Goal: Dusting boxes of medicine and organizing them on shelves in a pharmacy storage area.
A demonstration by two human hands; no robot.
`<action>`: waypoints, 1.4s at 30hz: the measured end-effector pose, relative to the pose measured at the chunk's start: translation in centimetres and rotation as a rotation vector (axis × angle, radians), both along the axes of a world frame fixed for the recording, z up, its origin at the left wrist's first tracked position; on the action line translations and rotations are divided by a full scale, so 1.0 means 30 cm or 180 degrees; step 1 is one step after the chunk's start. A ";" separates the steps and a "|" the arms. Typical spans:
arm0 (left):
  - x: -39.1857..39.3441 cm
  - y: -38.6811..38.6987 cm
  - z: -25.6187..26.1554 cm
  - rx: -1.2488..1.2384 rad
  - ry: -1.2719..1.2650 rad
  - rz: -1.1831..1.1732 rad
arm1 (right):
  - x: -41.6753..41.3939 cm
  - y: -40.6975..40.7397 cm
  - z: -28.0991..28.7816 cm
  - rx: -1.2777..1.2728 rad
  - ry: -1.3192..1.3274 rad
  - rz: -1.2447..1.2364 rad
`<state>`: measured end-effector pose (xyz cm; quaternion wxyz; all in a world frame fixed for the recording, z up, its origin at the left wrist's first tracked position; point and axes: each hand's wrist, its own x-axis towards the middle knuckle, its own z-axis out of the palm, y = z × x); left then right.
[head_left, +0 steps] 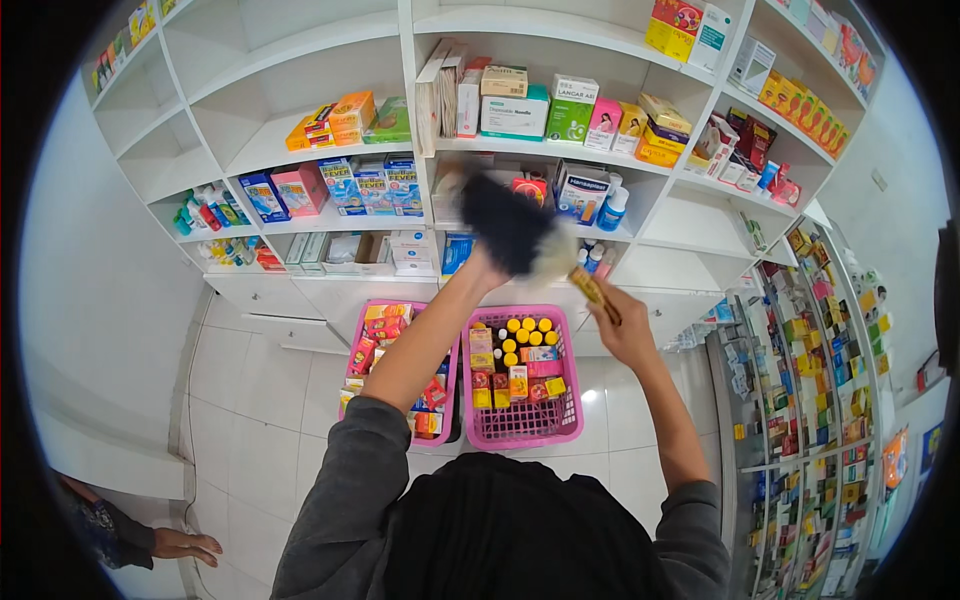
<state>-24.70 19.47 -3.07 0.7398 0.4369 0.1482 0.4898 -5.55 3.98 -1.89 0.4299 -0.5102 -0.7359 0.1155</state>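
Note:
My right hand [627,321] grips the brown and gold handle of a feather duster [508,221]. The duster's dark and whitish head is blurred. It lies across the view of the lower shelves of a white shelf unit [525,15]. My left hand [489,267] reaches up to the duster's dark part, which covers its fingers; whether it grasps anything is hidden. Behind the head, part of a shelf with a Hansaplast box [583,196] and a blue-white bottle [613,210] shows. Below my hands, a pink plastic basket [576,405] holds yellow-capped bottles and small boxes.
A second pink basket [363,315] full of small boxes stands left of the first on the tiled floor [247,375], partly behind my left forearm. White drawers [322,289] line the unit's base. A glass display case [750,450] runs along the right. A person's bare feet [191,546] show at lower left.

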 end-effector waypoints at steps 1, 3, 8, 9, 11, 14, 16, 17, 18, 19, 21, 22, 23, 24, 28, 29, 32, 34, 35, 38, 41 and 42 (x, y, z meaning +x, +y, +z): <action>-0.002 -0.005 0.003 -0.1427 -0.0698 -0.0574 | -0.008 0.002 -0.009 0.0028 0.0213 -0.0146; -0.009 -0.011 0.010 -0.1570 -0.0813 -0.0596 | -0.016 0.002 -0.023 0.0061 0.0210 -0.0152; -0.047 -0.018 0.004 -0.1749 -0.0728 -0.0386 | -0.023 0.012 -0.053 0.0305 0.0137 -0.0198; -0.055 -0.020 -0.004 -0.1713 -0.0683 -0.0541 | -0.024 0.015 -0.061 0.0259 0.0357 -0.0388; -0.058 -0.022 -0.024 -0.1922 -0.0917 -0.0192 | -0.028 0.021 -0.079 -0.0028 0.0049 -0.0099; -0.088 -0.019 -0.076 -0.1892 -0.0918 0.0005 | -0.041 0.044 -0.123 -0.0154 0.0023 -0.0096; -0.159 -0.021 -0.136 -0.1762 -0.1248 -0.0609 | -0.046 0.061 -0.170 -0.0138 0.0313 -0.0079; -0.181 -0.020 -0.172 -0.1835 -0.1217 -0.0407 | -0.047 0.070 -0.200 -0.0165 0.0491 -0.0092; -0.209 -0.024 -0.215 -0.1850 -0.1286 -0.0354 | -0.047 0.062 -0.240 -0.0615 0.0423 -0.0110; -0.242 -0.031 -0.265 -0.1876 -0.1362 -0.0294 | -0.054 0.056 -0.290 -0.0723 0.0339 -0.0177; -0.296 -0.027 -0.368 -0.2202 -0.1291 0.0070 | -0.086 0.066 -0.417 -0.0776 0.0225 -0.0170; -0.320 -0.036 -0.421 -0.2258 -0.1395 0.0140 | -0.098 0.067 -0.485 -0.0882 0.0188 -0.0204; -0.346 -0.052 -0.474 -0.2242 -0.1564 0.0121 | -0.108 0.073 -0.555 -0.0986 0.0147 -0.0129; -0.372 -0.065 -0.520 -0.2307 -0.1520 0.0174 | -0.117 0.088 -0.626 -0.1069 0.0105 -0.0057; -0.459 -0.123 -0.687 -0.2557 -0.1395 0.0394 | -0.198 0.186 -0.900 -0.1654 -0.0074 0.0122; -0.481 -0.129 -0.724 -0.2514 -0.1430 0.0346 | -0.235 0.212 -0.960 -0.1859 -0.0163 0.0083; -0.527 -0.133 -0.833 -0.2849 -0.1425 0.0493 | -0.355 0.288 -1.128 -0.1352 0.0103 0.0176; -0.555 -0.113 -0.894 -0.2741 -0.1245 0.0481 | -0.425 0.339 -1.223 -0.1377 0.0172 0.0010; -0.572 -0.118 -0.921 -0.2753 -0.1169 0.0464 | -0.446 0.352 -1.263 -0.1292 0.0001 0.0014; -0.610 -0.120 -0.975 -0.2597 -0.0938 0.0506 | -0.492 0.378 -1.347 -0.1343 -0.0335 -0.0273; -0.630 -0.123 -0.997 -0.2646 -0.0739 0.0631 | -0.512 0.384 -1.380 -0.1421 -0.0587 -0.0474; -0.632 -0.122 -0.999 -0.2669 -0.0751 0.0613 | -0.517 0.382 -1.383 -0.1408 -0.0630 -0.0528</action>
